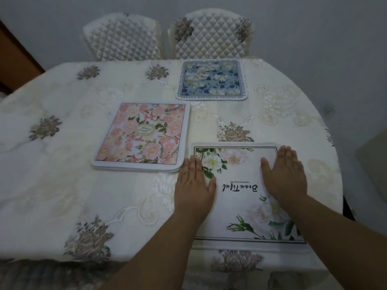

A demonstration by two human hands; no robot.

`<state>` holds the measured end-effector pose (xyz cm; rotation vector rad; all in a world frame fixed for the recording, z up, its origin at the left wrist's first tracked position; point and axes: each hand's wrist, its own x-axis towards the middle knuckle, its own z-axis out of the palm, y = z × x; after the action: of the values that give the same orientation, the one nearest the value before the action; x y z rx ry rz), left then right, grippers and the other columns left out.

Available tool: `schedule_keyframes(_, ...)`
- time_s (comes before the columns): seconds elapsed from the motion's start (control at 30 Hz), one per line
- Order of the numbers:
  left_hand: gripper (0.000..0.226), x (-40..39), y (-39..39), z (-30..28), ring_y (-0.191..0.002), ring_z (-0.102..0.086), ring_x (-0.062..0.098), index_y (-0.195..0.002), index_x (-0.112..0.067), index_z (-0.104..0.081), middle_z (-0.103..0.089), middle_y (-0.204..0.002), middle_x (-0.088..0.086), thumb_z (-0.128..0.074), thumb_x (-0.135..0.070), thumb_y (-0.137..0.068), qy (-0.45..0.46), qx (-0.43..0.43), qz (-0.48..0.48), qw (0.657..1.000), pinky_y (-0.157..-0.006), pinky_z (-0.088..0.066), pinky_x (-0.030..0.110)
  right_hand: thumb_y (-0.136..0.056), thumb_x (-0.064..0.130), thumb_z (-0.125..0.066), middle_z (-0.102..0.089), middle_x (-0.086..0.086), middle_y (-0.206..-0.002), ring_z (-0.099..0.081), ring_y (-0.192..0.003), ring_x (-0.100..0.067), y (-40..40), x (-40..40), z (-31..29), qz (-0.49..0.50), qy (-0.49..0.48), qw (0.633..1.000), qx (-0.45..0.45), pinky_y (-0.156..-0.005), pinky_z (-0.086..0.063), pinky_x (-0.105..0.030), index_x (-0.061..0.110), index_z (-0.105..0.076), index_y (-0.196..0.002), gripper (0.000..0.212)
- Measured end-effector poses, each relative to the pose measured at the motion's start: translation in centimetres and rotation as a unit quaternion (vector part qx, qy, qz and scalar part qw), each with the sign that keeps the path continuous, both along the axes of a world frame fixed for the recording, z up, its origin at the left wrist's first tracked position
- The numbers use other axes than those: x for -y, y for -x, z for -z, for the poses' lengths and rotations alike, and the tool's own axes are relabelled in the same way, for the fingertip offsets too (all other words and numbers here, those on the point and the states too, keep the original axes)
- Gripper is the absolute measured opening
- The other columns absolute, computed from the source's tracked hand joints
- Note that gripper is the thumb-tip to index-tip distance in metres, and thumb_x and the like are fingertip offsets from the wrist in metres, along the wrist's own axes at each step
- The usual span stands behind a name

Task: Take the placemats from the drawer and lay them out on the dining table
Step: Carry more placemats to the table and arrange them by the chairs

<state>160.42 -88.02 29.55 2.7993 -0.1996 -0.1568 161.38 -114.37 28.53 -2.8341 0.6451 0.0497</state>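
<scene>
White floral placemat pressed flat on the cloth-covered desk.
The white rectangular placemat lies under both hands, left hand and right hand spread open, gripping nothing; the pink floral stack, just beyond the left hand, is judged next.

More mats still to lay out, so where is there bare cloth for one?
Bare: the wide left side, left of the pink mat pile, and the far-left stretch before the left chair. Crowded: the right, where the blue mat and white mat lie.
</scene>
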Motion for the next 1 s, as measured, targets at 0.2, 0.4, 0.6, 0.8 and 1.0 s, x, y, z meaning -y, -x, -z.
schedule_keyframes(0.2,0.057,-8.9,1.4,-3.8,-0.151,-0.023,0.01,-0.157,-0.027,-0.033,-0.033,-0.162,-0.009,-0.048,-0.035,-0.102,0.196,-0.08,0.089,0.973,-0.124,-0.019,0.031,-0.102,0.041,-0.041,-0.004,-0.017,-0.167,-0.002,-0.154,-0.034,0.1,-6.8,-3.3,-0.06,-0.059,0.996,0.017,-0.124,-0.008,-0.047,0.009,-0.008,-0.16,0.074)
schedule_keyframes(0.4,0.083,-24.3,-3.4,-6.3,-0.14,-0.04,0.028,-0.153,-0.02,-0.039,-0.047,-0.152,0.004,-0.076,-0.045,-0.082,0.11,0.046,-0.118,0.986,-0.115,-0.033,0.042,-0.095,0.036,-0.063,-0.043,0.0,-0.154,-0.047,-0.136,-0.017,0.2,-20.1,-8.1,-0.111,-0.261,0.959,0.014,-0.109,-0.037,-0.032,0.024,-0.029,-0.156,0.071)
schedule_keyframes(0.6,0.105,-32.0,-8.9,-6.3,-0.151,-0.027,0.032,-0.16,-0.008,-0.018,-0.027,-0.164,0.014,-0.068,-0.061,-0.085,0.171,-0.12,-0.204,0.956,-0.122,-0.024,0.044,-0.092,0.041,-0.064,-0.049,-0.004,-0.147,-0.051,-0.131,-0.025,-2.4,-28.3,-7.4,0.037,-0.346,0.937,-0.035,-0.11,-0.042,-0.042,0.017,-0.029,-0.155,0.076)
schedule_keyframes(0.8,0.074,-31.4,-12.5,-6.4,-0.117,-0.053,0.024,-0.15,-0.007,-0.038,-0.052,-0.136,0.005,-0.067,-0.042,-0.091,0.346,-0.191,-0.25,0.884,-0.097,-0.042,0.033,-0.079,0.05,-0.063,-0.061,-0.011,-0.131,-0.063,-0.113,-0.031,-4.6,-30.1,-5.6,0.185,-0.381,0.905,0.039,-0.097,-0.053,-0.05,0.013,-0.048,-0.141,0.075)
schedule_keyframes(1.0,0.038,-31.6,-14.3,-5.4,-0.099,-0.067,0.027,-0.127,-0.011,-0.062,-0.07,-0.111,0.007,-0.062,-0.034,-0.097,0.425,-0.25,-0.254,0.832,-0.089,-0.058,0.045,-0.097,0.025,-0.059,-0.065,-0.008,-0.092,-0.064,-0.078,-0.023,-6.5,-29.4,-6.1,0.201,-0.404,0.891,0.037,-0.058,-0.049,-0.028,0.007,-0.063,-0.115,0.026)
